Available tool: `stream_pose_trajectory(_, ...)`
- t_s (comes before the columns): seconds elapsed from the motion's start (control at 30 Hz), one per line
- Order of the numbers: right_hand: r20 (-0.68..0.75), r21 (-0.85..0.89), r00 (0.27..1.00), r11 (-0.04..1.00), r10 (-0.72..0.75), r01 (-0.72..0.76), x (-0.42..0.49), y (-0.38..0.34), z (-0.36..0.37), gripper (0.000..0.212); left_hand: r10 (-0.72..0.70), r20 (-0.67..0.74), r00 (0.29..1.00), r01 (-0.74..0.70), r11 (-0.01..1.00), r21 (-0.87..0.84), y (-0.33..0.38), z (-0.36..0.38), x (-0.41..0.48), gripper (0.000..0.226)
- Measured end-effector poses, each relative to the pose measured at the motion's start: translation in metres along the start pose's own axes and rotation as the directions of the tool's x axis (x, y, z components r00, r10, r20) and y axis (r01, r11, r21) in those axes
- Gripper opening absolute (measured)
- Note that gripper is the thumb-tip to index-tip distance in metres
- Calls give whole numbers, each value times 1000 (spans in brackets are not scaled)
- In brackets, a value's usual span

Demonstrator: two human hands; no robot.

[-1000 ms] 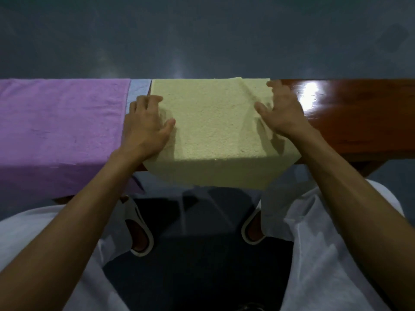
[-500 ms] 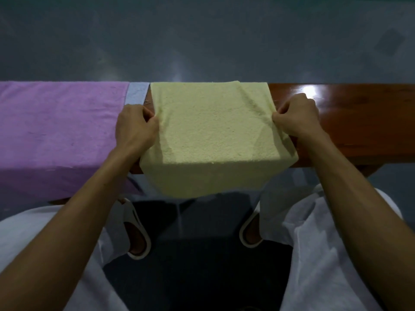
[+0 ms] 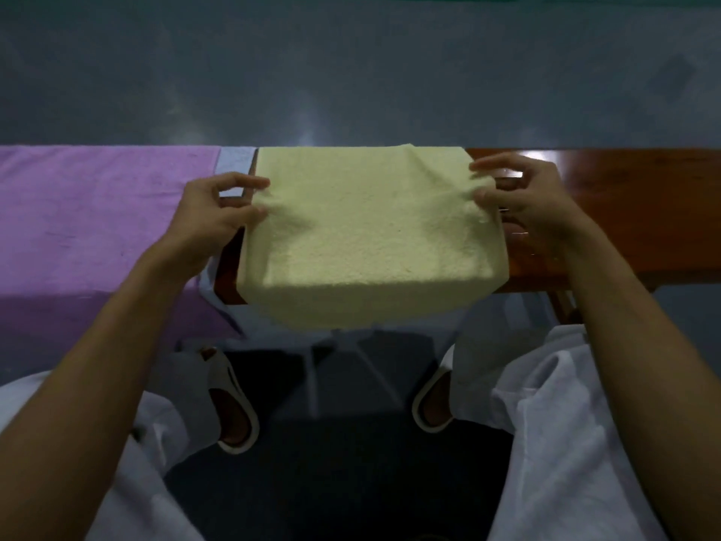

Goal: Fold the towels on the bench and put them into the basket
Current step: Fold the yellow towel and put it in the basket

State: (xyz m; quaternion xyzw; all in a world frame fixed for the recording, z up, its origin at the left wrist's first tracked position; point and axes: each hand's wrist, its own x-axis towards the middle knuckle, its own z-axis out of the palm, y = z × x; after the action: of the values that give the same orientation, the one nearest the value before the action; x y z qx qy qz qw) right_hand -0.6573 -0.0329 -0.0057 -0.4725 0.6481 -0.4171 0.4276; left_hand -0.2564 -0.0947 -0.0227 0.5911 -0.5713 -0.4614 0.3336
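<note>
- Head view: the yellow towel, a squarish pad of nubbly terry, lies centre frame across the glossy wooden tabletop, its near edge drooping over the front.
- The left grip and right grip each pinch a side edge (thumb against fingertips).
- Likely mid-fold; the next move calls for matching edges evenly.
- A purple towel lies flat at left.

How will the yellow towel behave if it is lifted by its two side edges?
Probably floppy: the yellow towel drapes over the bench edge and puckers where the left hand and right hand pinch its sides, so its middle would likely sag. It seems light; fingertip pinches hold its edges. Its nubby surface looks unlikely to slip.
</note>
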Motion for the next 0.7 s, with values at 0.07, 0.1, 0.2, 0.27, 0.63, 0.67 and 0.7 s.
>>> stream_pose_trajectory(0.07, 20, -81, 999, 996, -36, 37, -1, 4, -2, 33, 21, 6, 1000, -21, 1000, 7, -3, 0, -1, 37)
stream_pose_trajectory(0.1, 9, -127, 999, 991, -44, 45, 0, 7, -3, 32, 28, -2, 1000, -28, 1000, 13, -3, 0, -2, 37)
stream_pose_trajectory(0.2, -31, -186, 998, 981, -62, 55, 0, 10, -5, 32, 50, -42, 998, -48, 998, 47, -3, -2, -2, 34)
stream_pose_trajectory(0.27, -65, -253, 995, 965, -81, 62, 3, 12, -7, 31, 67, -80, 995, -61, 995, 76, -3, -3, -1, 31)
stream_pose_trajectory(0.63, -184, -513, 948, 848, -261, 134, 10, 21, -13, 25, 258, -268, 928, -158, 926, 343, -9, -6, 1, 18)
stream_pose_trajectory(0.67, -196, -520, 945, 845, -263, 127, 11, 22, -14, 24, 266, -294, 918, -156, 924, 349, -8, -6, 1, 19)
stream_pose_trajectory(0.7, -209, -524, 942, 843, -262, 118, 12, 23, -15, 23, 269, -319, 909, -146, 921, 361, -8, -7, 1, 21)
